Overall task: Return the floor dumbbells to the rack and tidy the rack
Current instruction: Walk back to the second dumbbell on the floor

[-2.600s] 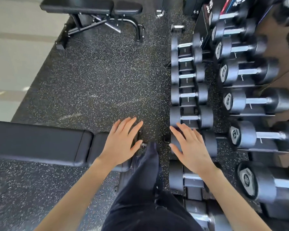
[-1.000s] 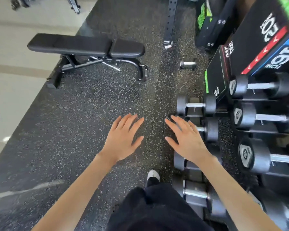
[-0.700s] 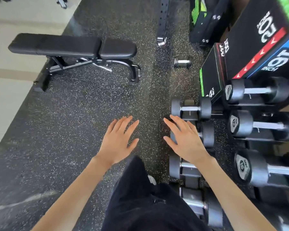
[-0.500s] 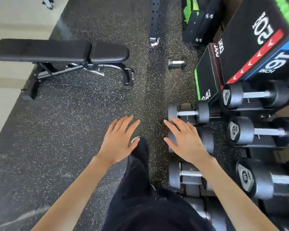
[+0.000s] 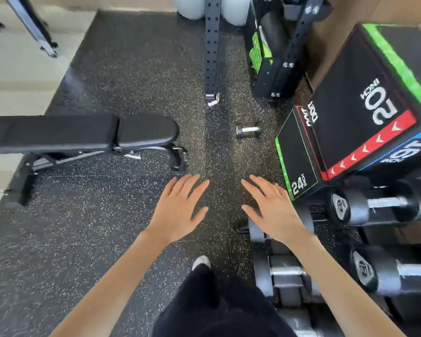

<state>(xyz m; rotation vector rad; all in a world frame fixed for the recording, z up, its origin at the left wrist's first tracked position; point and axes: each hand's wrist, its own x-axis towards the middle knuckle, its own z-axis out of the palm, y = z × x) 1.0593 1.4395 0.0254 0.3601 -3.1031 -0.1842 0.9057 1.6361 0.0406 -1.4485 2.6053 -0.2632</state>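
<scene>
Fingers of both hands, left hand & right hand, spread wide, holding nothing, w/ small chrome-handled black dumbbell on speckled rubber floor well beyond fingertips.

One floor dumbbell, one bench, two plyo boxes, perhaps five racked dumbbells.

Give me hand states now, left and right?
Left hand: open, fingers spread, holding nothing.
Right hand: open, fingers spread, holding nothing.

Bare forearms, no sleeves, no rings or watch on either of the hands; loose black fabric trousers, white rounded shoe toe showing below.
</scene>
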